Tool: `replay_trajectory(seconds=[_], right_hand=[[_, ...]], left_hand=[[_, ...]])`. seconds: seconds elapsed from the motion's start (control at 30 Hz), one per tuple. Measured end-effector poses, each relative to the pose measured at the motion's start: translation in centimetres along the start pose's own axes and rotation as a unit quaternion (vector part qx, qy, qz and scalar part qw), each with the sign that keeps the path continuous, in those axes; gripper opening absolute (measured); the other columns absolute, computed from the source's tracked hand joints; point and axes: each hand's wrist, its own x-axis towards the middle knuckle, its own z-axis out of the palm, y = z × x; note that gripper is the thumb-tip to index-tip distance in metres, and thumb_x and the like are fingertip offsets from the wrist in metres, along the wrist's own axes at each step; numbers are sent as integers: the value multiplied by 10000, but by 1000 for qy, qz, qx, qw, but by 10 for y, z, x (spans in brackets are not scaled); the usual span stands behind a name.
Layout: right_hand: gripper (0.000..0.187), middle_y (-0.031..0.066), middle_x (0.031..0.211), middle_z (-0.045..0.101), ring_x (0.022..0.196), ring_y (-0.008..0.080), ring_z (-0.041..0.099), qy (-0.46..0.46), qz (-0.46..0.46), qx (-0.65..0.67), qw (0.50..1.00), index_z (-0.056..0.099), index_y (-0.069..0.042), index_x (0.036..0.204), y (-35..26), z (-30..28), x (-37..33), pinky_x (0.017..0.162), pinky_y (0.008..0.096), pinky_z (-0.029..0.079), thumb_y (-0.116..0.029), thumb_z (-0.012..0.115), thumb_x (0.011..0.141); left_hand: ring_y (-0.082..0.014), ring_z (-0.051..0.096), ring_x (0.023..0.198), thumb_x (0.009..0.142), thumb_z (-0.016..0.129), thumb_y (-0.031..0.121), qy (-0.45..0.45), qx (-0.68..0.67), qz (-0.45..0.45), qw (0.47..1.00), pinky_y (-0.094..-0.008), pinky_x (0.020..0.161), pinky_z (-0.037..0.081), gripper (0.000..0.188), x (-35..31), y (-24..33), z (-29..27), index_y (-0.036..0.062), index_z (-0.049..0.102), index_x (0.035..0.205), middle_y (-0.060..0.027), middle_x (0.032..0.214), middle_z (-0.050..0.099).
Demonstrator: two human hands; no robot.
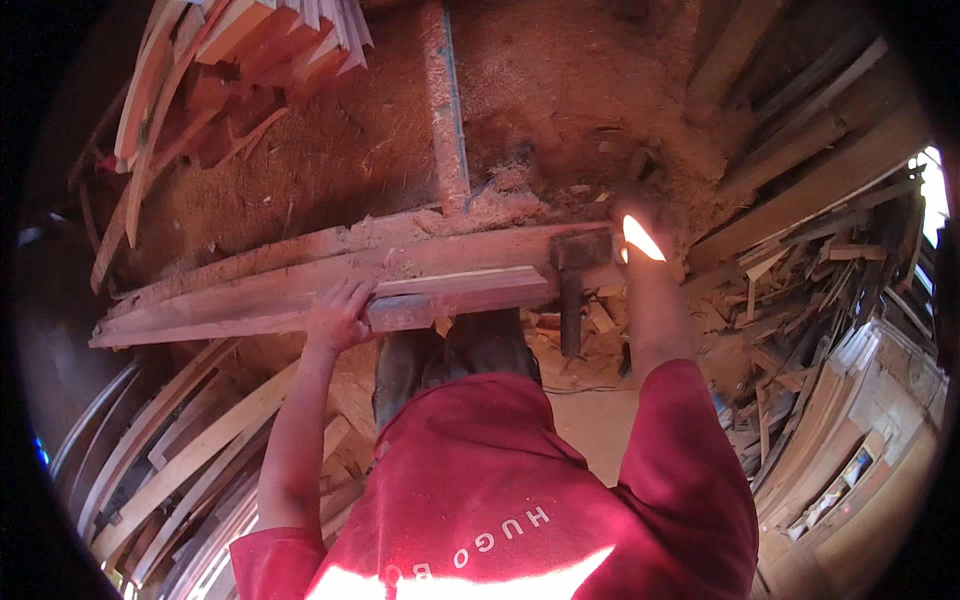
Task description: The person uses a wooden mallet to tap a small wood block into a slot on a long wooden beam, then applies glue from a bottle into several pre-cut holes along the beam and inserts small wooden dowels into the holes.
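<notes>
At the left, planks (215, 435) are leaning in a stack, and above them a bundle of cut pieces (265, 60) is jutting out. The left hand (338, 314) is holding the left end of a short board (470, 294), fingers curling over it, probably keeping that end from slipping. The board is lying along the near side of a long timber (215, 305), which is apparently giving it support. Behind, a narrow strip (446, 110) with a bluish edge is meeting the timber beside heaping sawdust (515, 190). By the board's right end, a dark T-shaped piece (571, 295) is standing against the timber, perhaps acting as a stop or brace. Further right, the right hand (638, 212) is sitting in shadow beyond a glaring patch of light (642, 240); I cannot tell whether it is gripping anything. Wood scraps (790, 310) are cluttering the far right, likely crowding that arm and the footing
</notes>
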Motion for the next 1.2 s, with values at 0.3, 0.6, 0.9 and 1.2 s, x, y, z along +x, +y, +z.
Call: replay_trajectory(seconds=[0.3, 0.6, 0.9, 1.2], right_hand=[[400, 143, 1342, 640, 1230, 371, 614, -26, 33, -88, 995, 703, -116, 1234, -35, 3, 13, 953, 587, 510, -200, 654, 846], [444, 135, 1424, 598, 1308, 402, 563, -7, 44, -107, 993, 685, -158, 1297, -47, 7, 13, 979, 732, 426, -219, 659, 858], [315, 243, 1096, 723, 952, 393, 728, 243, -21, -107, 964, 721, -34, 1144, -32, 10, -5, 830, 498, 583, -165, 576, 897], [211, 142, 960, 659, 946, 307, 631, 349, -324, 346, 809, 751, -21, 956, -201, -4, -306, 872, 404, 494, -210, 761, 864]], left_hand=[[-282, 664, 941, 696, 775, 316, 16, 47, 5, 999, -415, 779, 548, 498, -3, -6, 9, 129, 649, 1140, -76, 997, 669], [-284, 664, 999, 642, 793, 304, -10, 6, -27, 1000, -421, 809, 547, 580, -5, -2, 1, 153, 643, 1182, -70, 1050, 681], [-264, 642, 1114, 625, 850, 485, -5, 15, 7, 1000, -395, 927, 540, 797, -7, -7, -1, 122, 592, 1285, -71, 1177, 655], [-356, 548, 1240, 681, 826, 396, 41, -120, 55, 990, -470, 1066, 448, 806, -27, -11, -14, 119, 523, 1374, -135, 1323, 577]])
